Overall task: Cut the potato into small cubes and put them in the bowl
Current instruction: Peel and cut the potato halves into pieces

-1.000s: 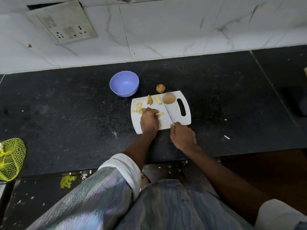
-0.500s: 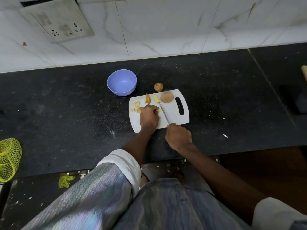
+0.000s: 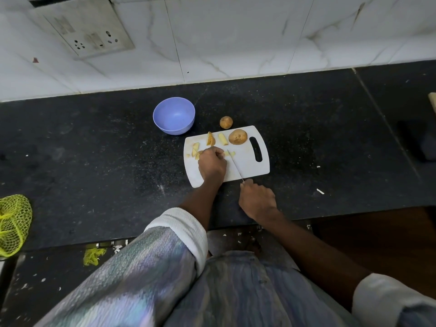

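While the left hand [image 3: 211,165] pins a potato strip [image 3: 230,153] with curled fingers, the right hand [image 3: 257,199] grips the knife [image 3: 236,165]; a slip near frame centre could nick them.

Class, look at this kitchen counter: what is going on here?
A person is cutting potato on a white cutting board. The left hand holds a strip down, while the right hand grips a knife whose blade is at that strip. Several cut pieces and an uncut chunk lie on the board. The purple bowl is empty.
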